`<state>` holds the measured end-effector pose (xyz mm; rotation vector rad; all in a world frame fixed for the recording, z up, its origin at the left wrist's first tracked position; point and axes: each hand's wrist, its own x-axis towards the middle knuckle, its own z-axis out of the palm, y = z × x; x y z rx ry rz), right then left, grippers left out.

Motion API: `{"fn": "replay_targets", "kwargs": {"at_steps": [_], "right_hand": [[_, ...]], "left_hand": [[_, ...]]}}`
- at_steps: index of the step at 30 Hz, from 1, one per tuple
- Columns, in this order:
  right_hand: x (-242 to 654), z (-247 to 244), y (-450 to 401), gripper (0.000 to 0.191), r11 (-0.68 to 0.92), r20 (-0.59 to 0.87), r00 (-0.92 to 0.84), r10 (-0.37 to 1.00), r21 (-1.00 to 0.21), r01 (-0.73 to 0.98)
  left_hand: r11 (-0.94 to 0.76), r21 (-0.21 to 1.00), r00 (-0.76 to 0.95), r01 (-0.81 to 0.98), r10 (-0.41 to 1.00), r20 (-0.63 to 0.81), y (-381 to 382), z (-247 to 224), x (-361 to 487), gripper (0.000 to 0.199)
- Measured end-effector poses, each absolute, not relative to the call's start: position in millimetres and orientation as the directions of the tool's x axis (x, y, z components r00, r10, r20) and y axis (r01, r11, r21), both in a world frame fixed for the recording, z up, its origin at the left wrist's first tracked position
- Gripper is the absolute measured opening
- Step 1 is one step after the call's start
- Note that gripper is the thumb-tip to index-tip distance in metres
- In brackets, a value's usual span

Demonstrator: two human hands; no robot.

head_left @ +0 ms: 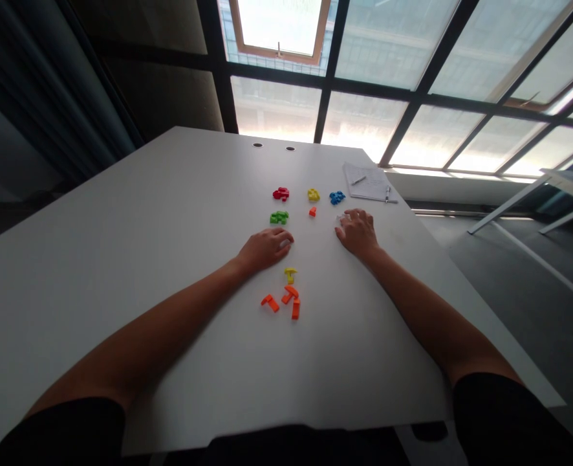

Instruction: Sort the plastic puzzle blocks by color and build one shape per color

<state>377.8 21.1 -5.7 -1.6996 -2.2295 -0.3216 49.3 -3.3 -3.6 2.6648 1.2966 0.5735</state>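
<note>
Right now, left hand (266,250) lying open and empty on the white table (121,259), just below a green plastic block piece (279,218); right hand (357,233) open too, palm down, gripping nothing, near a blue plastic block piece (337,197); a yellow T-shaped plastic piece (290,275) and orange plastic pieces (270,302) lying nearer the body, between both forearms.

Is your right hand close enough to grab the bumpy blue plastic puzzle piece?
Probably yes. Your right hand rests just below the blue plastic puzzle piece, and only bare white table seems to lie between them.
</note>
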Motion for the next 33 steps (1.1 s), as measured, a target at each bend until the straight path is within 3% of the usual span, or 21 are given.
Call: {"fn": "replay_targets", "kwargs": {"at_steps": [9,18,33], "right_hand": [[373.8,-12.6,20.5,0.05,0.166,0.417,-0.159,0.895,0.021,0.986],[399.2,-20.2,34.2,0.073,0.016,0.483,0.032,0.875,-0.095,0.995],[403.7,-21.9,34.5,0.076,-0.001,0.394,0.056,0.917,-0.141,0.99]], "left_hand": [[-0.628,0.261,0.565,0.733,0.776,0.281,-3.0,-2.5,49.4,0.029],[-0.617,0.27,0.554,0.739,0.785,0.276,-3.4,-4.5,50.1,0.029],[-0.635,0.26,0.565,0.727,0.769,0.298,-2.2,-6.7,49.7,0.028]]}}
